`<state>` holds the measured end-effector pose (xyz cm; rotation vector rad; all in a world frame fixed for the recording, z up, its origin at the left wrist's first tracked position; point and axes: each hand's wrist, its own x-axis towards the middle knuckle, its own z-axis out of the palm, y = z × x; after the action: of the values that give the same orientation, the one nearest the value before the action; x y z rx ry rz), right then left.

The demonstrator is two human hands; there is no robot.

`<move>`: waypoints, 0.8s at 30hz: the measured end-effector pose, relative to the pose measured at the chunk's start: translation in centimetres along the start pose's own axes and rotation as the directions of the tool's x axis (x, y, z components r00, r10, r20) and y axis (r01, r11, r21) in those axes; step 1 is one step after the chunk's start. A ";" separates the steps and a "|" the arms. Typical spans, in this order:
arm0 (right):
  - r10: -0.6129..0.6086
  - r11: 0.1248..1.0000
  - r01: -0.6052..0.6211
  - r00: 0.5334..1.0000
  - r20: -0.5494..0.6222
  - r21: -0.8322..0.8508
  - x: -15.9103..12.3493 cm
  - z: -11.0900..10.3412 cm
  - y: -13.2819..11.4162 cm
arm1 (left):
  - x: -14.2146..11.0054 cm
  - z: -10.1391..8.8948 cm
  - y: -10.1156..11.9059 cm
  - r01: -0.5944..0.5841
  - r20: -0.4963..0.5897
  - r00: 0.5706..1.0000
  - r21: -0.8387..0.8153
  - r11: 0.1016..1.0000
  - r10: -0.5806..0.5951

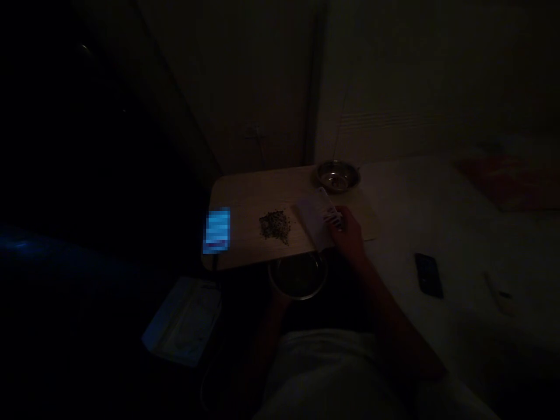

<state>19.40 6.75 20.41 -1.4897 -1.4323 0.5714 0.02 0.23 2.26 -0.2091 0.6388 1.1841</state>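
Note:
My right hand is closed on the right edge of a pale flat sheet, perhaps paper or a packet; the dark hides which. Just left of that sheet, a loose heap of small dark bits lies on a light wooden tabletop. Below the table's front edge, my left hand supports a round metal bowl from its near side. Most of the left fingers are hidden beneath the bowl, whose inside looks dark. A second metal bowl stands at the table's back right, with something small and dark in it.
The room is very dim. A glowing, pixelated screen is at the table's left end. A dark phone and a pale slim object lie on the light bedding at right. A pale box-like object is low on the left.

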 end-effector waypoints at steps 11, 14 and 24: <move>-0.067 0.947 0.096 0.992 0.104 -0.308 3.9 2.6 -1.1 | -0.9 1.5 0.0 -0.089 -0.122 0.989 -0.021 0.996 0.086; -0.024 0.901 0.083 0.990 0.141 -0.425 4.4 3.5 -1.9 | -0.6 1.1 -0.1 -0.126 -0.146 0.982 -0.044 0.991 0.119; -0.105 0.831 0.220 0.964 0.244 -0.511 4.8 6.5 -3.0 | 0.0 0.3 0.0 -0.029 -0.062 0.998 -0.016 0.999 0.028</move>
<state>13.39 12.83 21.44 -1.7444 -1.9785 0.2237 0.11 0.39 2.50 -0.2525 0.6877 1.2145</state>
